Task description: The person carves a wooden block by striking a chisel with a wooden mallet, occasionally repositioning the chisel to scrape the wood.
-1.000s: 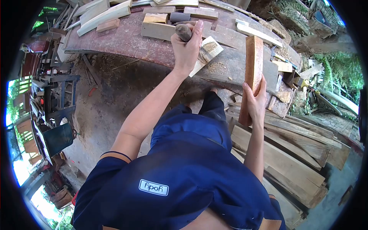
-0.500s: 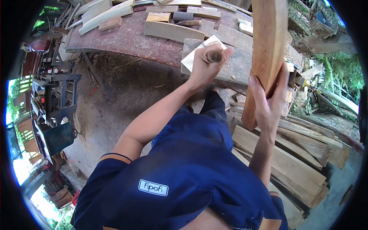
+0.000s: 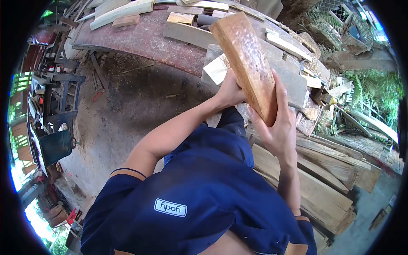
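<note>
A thick reddish-brown wooden block (image 3: 248, 63) with a rough, shiny, pitted face is held tilted above the workbench. My right hand (image 3: 276, 131) wraps round its near end, thumb on one side and fingers on the other. Against the block's left side, my left hand (image 3: 231, 91) is curled and partly covered by it. What the left hand holds, if anything, is hidden. Just past the left hand, a pale square-faced piece (image 3: 216, 70) rests on a grey board (image 3: 210, 53).
Wood offcuts and a long beam (image 3: 187, 34) lie across the red-brown bench (image 3: 144, 40). Planks (image 3: 318, 195) are stacked low on the right. A dark green wheelbarrow-like tub (image 3: 55, 146) stands on the left over the concrete floor (image 3: 114, 119).
The wooden block has swung left and tilted, coming in front of my left hand. The round wooden handle end seen in my left fist is now out of sight.
</note>
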Demonstrator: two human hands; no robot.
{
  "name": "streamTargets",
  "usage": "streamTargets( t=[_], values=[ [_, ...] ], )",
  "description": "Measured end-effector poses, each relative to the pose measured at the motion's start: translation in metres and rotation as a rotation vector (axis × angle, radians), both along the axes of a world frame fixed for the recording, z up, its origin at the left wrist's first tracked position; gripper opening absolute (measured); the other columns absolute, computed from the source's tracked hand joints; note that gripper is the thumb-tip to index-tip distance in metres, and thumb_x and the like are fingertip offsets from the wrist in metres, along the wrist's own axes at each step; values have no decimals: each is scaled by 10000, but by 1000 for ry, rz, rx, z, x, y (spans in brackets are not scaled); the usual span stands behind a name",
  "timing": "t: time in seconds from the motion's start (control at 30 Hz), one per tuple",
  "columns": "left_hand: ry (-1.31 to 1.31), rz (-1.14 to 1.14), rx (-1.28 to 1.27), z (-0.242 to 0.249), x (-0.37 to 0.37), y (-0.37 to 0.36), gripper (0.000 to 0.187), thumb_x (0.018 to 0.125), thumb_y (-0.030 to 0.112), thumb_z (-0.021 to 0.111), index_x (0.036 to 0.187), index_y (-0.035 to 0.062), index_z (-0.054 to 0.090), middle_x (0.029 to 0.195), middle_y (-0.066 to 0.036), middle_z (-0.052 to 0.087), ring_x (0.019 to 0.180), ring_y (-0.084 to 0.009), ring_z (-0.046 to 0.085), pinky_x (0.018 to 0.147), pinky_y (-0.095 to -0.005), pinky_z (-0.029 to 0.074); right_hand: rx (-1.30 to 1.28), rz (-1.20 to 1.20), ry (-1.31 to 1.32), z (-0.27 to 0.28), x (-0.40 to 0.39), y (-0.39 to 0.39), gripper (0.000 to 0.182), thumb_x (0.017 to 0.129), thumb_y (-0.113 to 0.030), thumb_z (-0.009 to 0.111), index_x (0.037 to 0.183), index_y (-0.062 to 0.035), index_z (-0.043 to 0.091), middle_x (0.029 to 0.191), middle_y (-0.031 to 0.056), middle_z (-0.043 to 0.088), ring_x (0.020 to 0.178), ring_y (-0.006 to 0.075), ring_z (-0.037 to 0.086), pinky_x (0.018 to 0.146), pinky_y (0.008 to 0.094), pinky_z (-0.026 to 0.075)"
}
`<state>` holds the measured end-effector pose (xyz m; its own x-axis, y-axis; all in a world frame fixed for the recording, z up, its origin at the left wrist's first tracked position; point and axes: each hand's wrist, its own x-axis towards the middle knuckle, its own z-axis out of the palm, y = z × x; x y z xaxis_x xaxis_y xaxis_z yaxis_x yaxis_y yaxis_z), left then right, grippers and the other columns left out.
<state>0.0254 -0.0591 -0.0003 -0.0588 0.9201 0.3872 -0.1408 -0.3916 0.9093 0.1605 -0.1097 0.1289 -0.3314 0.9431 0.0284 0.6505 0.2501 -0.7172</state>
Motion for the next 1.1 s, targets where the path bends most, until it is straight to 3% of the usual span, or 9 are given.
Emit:
streamTargets(
  t=[0.1, 0.17, 0.2, 0.33, 0.7, 0.97, 1.03, 1.07, 1.1],
  values=[
    [-42, -57, -53, -16, -12, 10, 92, 815, 65, 718, 851, -5, 672, 746, -15, 651, 717, -47, 573, 638, -243, 471, 56, -99, 67, -11, 1, -1, 827, 803, -213, 715, 1514, -138, 299, 1097, 261, 677, 940, 412, 700, 794, 452, 571],
    [-62, 58, -207, 0, -32, 25, 372, 945, 172, 664, 621, 46, 533, 598, 59, 508, 606, -6, 427, 518, -230, 338, 15, -162, 93, -15, 5, -2, 823, 807, -233, 718, 1508, -112, 303, 1153, 270, 652, 1003, 403, 684, 852, 456, 549],
    [-103, 133, -267, 1, -41, 38, 429, 937, 218, 690, 573, 87, 503, 558, 64, 478, 566, -9, 402, 498, -234, 286, -10, -204, 111, -20, 9, -2, 822, 809, -239, 717, 1506, -99, 303, 1193, 272, 630, 1051, 396, 663, 901, 458, 523],
    [-349, 113, -223, 9, -59, 53, 393, 922, 277, 705, 624, 112, 510, 591, 52, 459, 563, -57, 406, 548, -237, 296, -89, -297, 136, -28, 19, -3, 816, 815, -253, 717, 1496, -71, 306, 1286, 268, 576, 1163, 387, 603, 1003, 459, 454],
    [-55, 73, -219, 1, -41, 45, 469, 941, 267, 685, 571, 59, 486, 558, 85, 415, 538, -17, 340, 471, -238, 258, -66, -303, 149, -38, 23, -11, 796, 819, -260, 725, 1485, -86, 324, 1274, 253, 589, 1142, 380, 621, 978, 465, 472],
    [131, 32, -242, 17, -27, 30, 374, 929, 213, 682, 624, 43, 547, 612, 65, 467, 586, -23, 383, 515, -227, 294, 136, -244, 413, 3, 12, -5, 802, 787, -127, 735, 1467, -13, 325, 1301, 210, 531, 1189, 261, 545, 1013, 388, 429],
    [142, 39, -85, 17, -16, 26, 468, 933, 169, 687, 571, 7, 437, 553, 51, 375, 550, -34, 335, 471, -273, 276, 252, -203, 401, 2, 7, -2, 812, 780, -119, 743, 1469, -3, 328, 1302, 233, 552, 1112, 285, 622, 942, 406, 491],
    [160, -10, -143, 9, -15, 24, 289, 890, 106, 710, 665, -19, 580, 601, 33, 481, 578, -42, 407, 500, -253, 345, 234, -144, 284, -2, 5, -2, 830, 775, -119, 746, 1482, -19, 320, 1272, 238, 583, 1043, 307, 659, 889, 419, 519],
    [159, -10, -140, 9, -11, 23, 289, 890, 106, 710, 665, -19, 580, 601, 33, 481, 578, -42, 407, 500, -253, 345, 217, -85, 164, -3, 4, 0, 849, 770, -119, 749, 1494, -36, 312, 1242, 242, 614, 974, 328, 697, 837, 432, 548]
  ],
)
